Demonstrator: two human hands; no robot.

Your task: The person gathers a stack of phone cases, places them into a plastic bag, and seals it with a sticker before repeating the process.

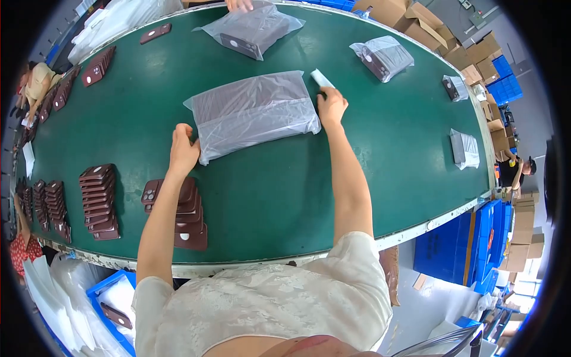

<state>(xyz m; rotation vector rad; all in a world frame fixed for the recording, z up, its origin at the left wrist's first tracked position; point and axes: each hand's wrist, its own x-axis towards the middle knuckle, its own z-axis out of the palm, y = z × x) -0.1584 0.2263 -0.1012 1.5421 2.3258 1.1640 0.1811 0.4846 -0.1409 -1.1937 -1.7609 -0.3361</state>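
A large translucent plastic bag (256, 116) with dark contents lies flat on the green table (262, 196), between my two hands. At its left edge my left hand (184, 150) is closed, the fingers bent against the bag's side; what they grip, if anything, is hidden. My right hand (332, 107) is closed on a small whitish roll or strip (322, 78) just beyond the bag's right edge. Stacked dark maroon phone cases (190, 214) lie near my left forearm.
More case stacks (100, 202) stand at the left. A bagged bundle (250, 30) lies at the far edge by another person's hand (239, 5). Other bagged bundles (383, 58) sit at the right. A blue bin (443, 247) is beyond the table's right edge.
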